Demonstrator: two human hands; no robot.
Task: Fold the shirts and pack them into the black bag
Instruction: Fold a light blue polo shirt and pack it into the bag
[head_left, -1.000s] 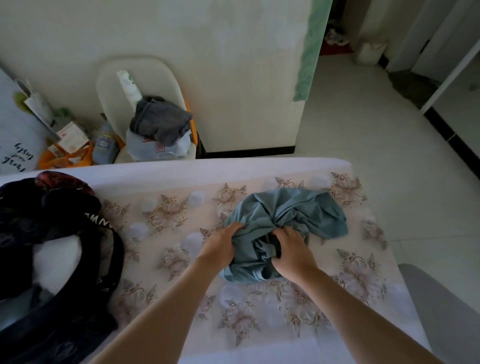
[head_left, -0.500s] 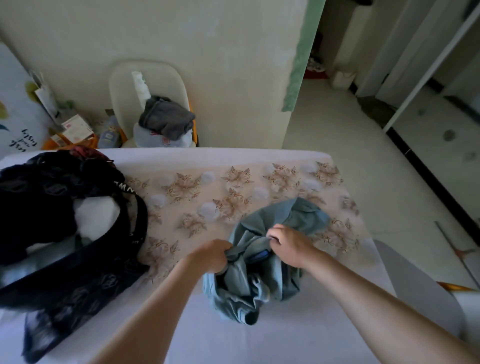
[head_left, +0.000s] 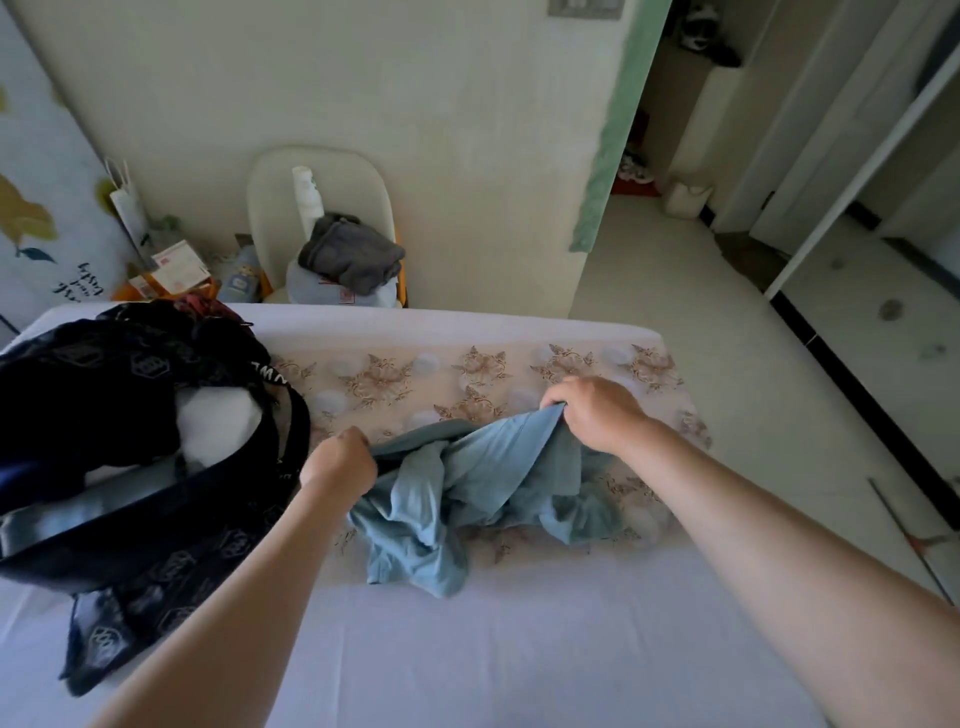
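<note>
A crumpled blue-grey shirt (head_left: 467, 499) lies in the middle of the table (head_left: 467, 649). My left hand (head_left: 337, 462) grips its left edge in a fist. My right hand (head_left: 592, 410) pinches another edge, lifted and drawn out to the right, so the cloth stretches between the two hands. The black patterned bag (head_left: 130, 467) stands open at the table's left, close beside my left hand, with white and pale blue folded cloth inside it.
A flowered cloth (head_left: 467, 369) covers the table's far half. Behind the table stands a cream chair (head_left: 317, 208) carrying a dark grey garment (head_left: 353, 252) and a bottle. Boxes and paper bags sit on the floor at the back left. An open doorway lies to the right.
My hands have moved apart, the right one up and to the right, pulling the bunched shirt open. The camera has tilted up, so the table and bag sit lower in view.
</note>
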